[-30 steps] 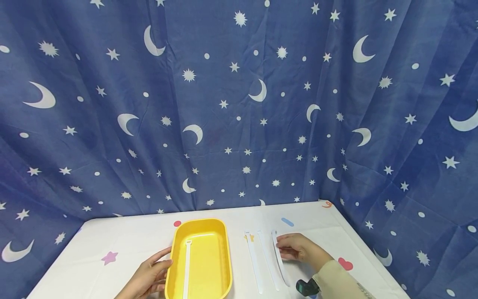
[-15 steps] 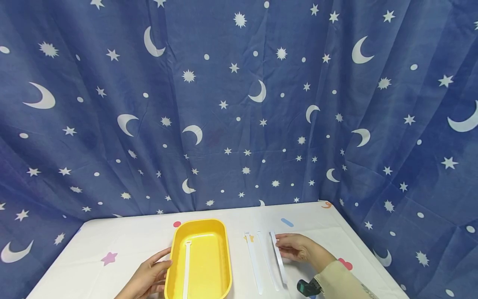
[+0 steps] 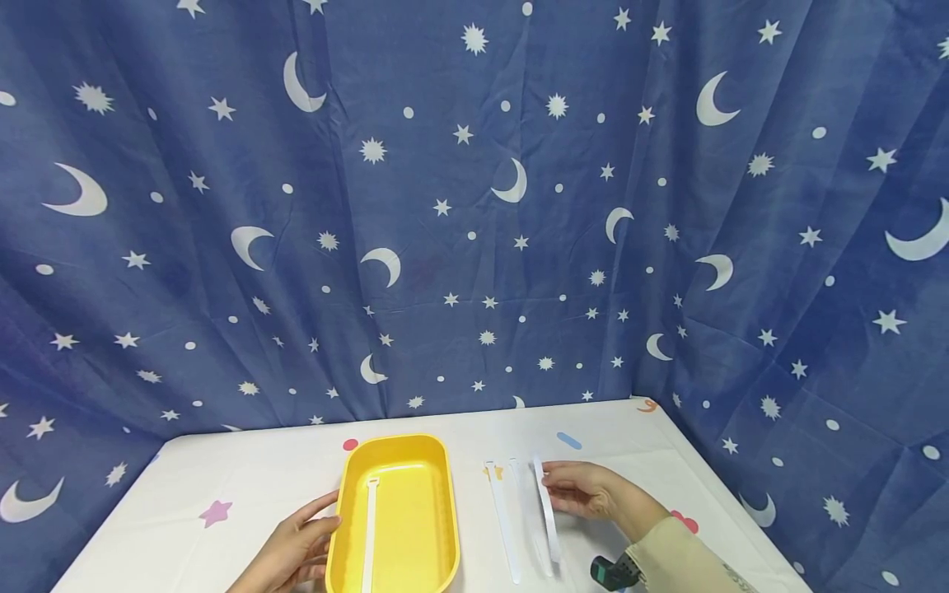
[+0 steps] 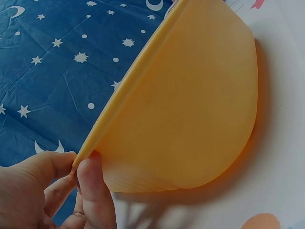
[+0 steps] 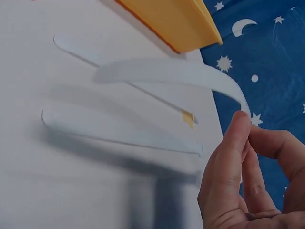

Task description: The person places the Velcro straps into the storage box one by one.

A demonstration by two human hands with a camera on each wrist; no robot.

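Observation:
The fingers and thumb of my left hand (image 3: 291, 545) pinch the left rim of a yellow plastic tray (image 3: 418, 527). One white cable tie (image 3: 370, 535) lies lengthwise inside it. To the right of the tray, my right hand (image 3: 586, 491) holds another white cable tie (image 5: 167, 70) near its head end, between thumb and fingers. That tie bows over the table, its free end reaching toward the near side. Beneath and left of it, two more cable ties lie flat on the cloth, an outer one (image 3: 504, 527) and a nearer one (image 5: 119, 133).
A white tablecloth (image 3: 259, 461) printed with coloured shapes covers the table. Behind and to the right hangs a blue curtain (image 3: 445, 247) with moons and stars. The camera strap device (image 3: 614, 571) sits at my right wrist.
My right hand has shifted slightly left with the held cable tie, which now overlaps the neighbouring tie's lower end in the head view. My left hand and the tray stay put.

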